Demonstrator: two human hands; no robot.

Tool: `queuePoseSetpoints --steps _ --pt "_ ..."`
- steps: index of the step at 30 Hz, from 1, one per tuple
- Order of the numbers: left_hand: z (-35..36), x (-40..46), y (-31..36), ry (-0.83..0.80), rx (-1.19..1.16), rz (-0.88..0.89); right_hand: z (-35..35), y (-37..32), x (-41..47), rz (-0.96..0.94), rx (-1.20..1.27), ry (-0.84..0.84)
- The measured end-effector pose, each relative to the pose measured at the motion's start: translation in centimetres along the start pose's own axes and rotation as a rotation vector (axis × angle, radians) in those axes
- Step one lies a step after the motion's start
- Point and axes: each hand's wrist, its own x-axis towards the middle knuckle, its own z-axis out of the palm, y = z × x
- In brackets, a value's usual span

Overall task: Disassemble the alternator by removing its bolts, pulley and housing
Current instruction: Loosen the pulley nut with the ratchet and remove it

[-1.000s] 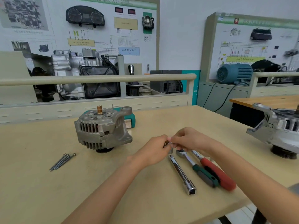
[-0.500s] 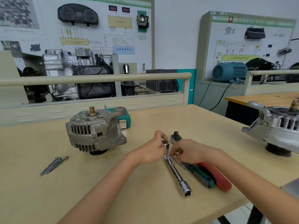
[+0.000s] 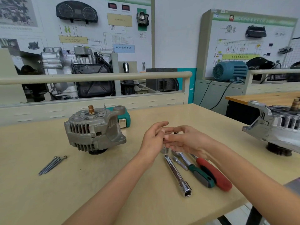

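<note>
The grey alternator (image 3: 95,131) stands on the table with its pulley underneath and a brass shaft end on top. Three long bolts (image 3: 52,165) lie loose to its left. Right of it, my left hand (image 3: 153,138) and my right hand (image 3: 188,142) meet just above the table. My left hand's fingers are mostly straight and touch the right fingertips. My right thumb and fingers pinch a small dark metal part (image 3: 175,133), which is mostly hidden. A short silver socket (image 3: 164,150) stands on the table directly under the hands.
Near my right forearm lie a long chrome extension bar (image 3: 177,174), a short adapter (image 3: 179,163), a green-handled ratchet (image 3: 197,172) and a red-handled screwdriver (image 3: 213,175). A teal box (image 3: 125,119) sits behind the alternator. A second alternator (image 3: 279,127) rests at the right edge.
Both hands have risen off the tools and my left fingers have straightened. The silver socket my left hand held half a second ago now stands on the table below them.
</note>
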Motion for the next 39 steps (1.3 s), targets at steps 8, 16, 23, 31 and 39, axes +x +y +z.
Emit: queuePoseSetpoints --steps 8,16,23,31,39 --pt "0.6 -0.3 -0.9 0.024 0.008 -0.026 -0.1 1.3 1.1 -0.026 0.117 0.076" --pt "-0.5 0.0 -1.0 0.047 0.155 -0.007 -0.8 2.1 1.4 -0.182 -0.487 0.248" --pt "-2.3 -0.1 -1.9 0.011 0.597 -0.129 -0.6 3.3 1.5 -0.367 -1.035 0.171" --pt "-1.1 -2.0 -1.6 -0.241 1.209 -0.249 -0.8 3.2 1.5 -0.345 -1.128 0.193" --pt "0.6 -1.9 -0.9 -0.319 1.278 -0.316 -1.1 2.9 2.6 -0.353 -1.057 0.263"
